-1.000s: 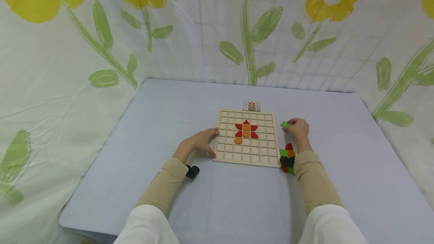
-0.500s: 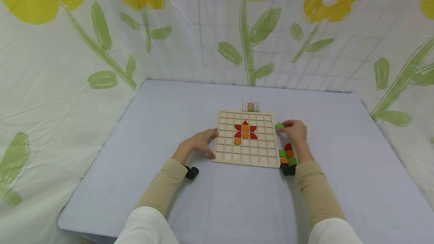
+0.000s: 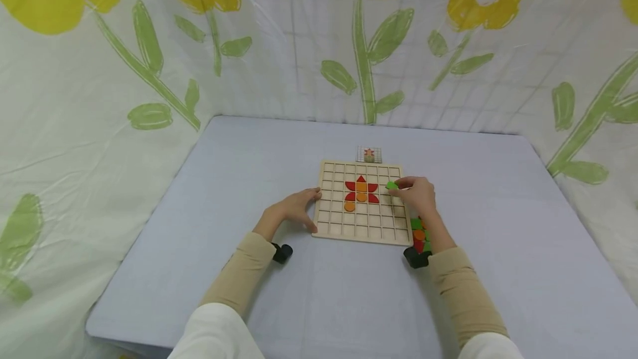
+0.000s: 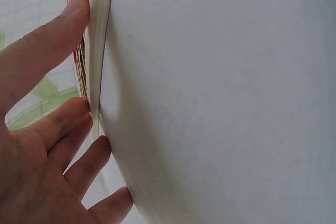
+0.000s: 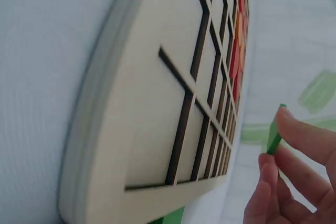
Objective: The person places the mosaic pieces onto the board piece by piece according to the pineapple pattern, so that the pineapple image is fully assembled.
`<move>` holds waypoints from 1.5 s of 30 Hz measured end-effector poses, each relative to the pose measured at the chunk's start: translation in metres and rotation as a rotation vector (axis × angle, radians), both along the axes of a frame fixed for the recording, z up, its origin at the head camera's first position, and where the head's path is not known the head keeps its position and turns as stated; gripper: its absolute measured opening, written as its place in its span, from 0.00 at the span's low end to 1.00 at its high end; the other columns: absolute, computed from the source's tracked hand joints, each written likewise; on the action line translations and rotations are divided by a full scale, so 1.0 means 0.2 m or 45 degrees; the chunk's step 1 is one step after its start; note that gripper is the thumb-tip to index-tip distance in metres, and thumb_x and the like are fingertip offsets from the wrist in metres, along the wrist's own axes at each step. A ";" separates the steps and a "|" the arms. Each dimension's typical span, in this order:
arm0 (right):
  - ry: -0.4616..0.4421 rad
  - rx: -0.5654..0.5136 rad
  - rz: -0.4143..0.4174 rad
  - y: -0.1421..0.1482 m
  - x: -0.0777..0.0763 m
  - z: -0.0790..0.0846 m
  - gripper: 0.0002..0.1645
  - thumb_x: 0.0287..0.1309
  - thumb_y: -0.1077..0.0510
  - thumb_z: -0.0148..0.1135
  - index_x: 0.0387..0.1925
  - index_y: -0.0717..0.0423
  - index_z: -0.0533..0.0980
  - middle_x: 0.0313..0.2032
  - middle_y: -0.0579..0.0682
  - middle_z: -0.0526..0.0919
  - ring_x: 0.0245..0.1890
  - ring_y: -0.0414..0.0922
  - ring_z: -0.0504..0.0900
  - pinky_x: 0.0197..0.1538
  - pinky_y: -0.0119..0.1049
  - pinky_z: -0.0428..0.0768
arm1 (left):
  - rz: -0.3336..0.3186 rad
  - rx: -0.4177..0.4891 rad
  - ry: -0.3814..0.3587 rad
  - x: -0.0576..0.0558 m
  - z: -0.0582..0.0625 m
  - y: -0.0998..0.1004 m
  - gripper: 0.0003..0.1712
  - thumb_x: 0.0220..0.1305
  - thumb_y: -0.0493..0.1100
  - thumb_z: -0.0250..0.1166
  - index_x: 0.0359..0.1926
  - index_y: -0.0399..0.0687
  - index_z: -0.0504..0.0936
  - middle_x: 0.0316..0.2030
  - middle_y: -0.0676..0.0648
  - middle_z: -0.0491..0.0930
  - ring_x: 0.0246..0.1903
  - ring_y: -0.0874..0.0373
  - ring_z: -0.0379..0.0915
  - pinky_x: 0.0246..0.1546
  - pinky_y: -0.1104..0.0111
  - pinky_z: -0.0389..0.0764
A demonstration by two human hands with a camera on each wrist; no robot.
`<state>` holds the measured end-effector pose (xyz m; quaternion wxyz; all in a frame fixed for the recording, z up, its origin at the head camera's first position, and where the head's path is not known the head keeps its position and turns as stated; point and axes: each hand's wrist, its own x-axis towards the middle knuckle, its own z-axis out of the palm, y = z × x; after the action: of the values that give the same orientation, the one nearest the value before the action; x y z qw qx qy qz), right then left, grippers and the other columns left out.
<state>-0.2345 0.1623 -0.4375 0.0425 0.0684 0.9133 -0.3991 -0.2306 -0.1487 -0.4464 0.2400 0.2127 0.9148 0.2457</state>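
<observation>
The table (image 3: 344, 303) is bathed in soft, even light; faint shadows are thrown just inside the left sleeve (image 3: 236, 273) and right sleeve (image 3: 466, 292), another on the board (image 3: 358, 231) beneath the right hand (image 3: 420, 195). The left wrist view is dimmed at right, a grey shadow spread across it. At the right wrist, the board's edge is bowed, the far backdrop (image 5: 294, 30) blurred.

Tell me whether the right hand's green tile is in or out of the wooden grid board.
Out: the right hand pinches the green tile; the right wrist view shows it apart from the wooden grid board.
</observation>
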 end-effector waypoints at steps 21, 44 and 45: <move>-0.060 0.159 0.385 -0.24 0.04 -0.04 0.18 0.48 0.60 0.74 0.43 0.62 0.84 0.41 0.56 0.85 0.42 0.51 0.80 0.49 0.45 0.80 | -0.005 -0.021 -0.002 -0.02 -0.01 0.00 0.54 0.46 0.43 0.77 0.71 0.36 0.59 0.75 0.42 0.49 0.73 0.46 0.44 0.72 0.55 0.50; -0.047 0.177 0.420 -0.28 0.05 -0.03 0.15 0.54 0.60 0.70 0.43 0.63 0.84 0.42 0.56 0.86 0.44 0.53 0.81 0.51 0.47 0.79 | 0.007 0.001 -0.022 -0.02 -0.02 0.00 0.55 0.45 0.42 0.77 0.72 0.36 0.58 0.75 0.41 0.50 0.73 0.46 0.45 0.72 0.55 0.51; -0.050 0.177 0.414 -0.28 0.05 -0.03 0.15 0.54 0.60 0.70 0.43 0.63 0.84 0.42 0.57 0.86 0.45 0.53 0.81 0.51 0.47 0.79 | 0.007 -0.001 -0.023 -0.02 -0.02 0.00 0.55 0.45 0.42 0.77 0.72 0.36 0.58 0.75 0.41 0.50 0.73 0.46 0.44 0.72 0.56 0.50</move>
<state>-0.2251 0.1064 -0.4439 0.1196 -0.0697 0.9368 -0.3214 -0.2348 -0.1483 -0.4498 0.2479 0.2080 0.9132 0.2479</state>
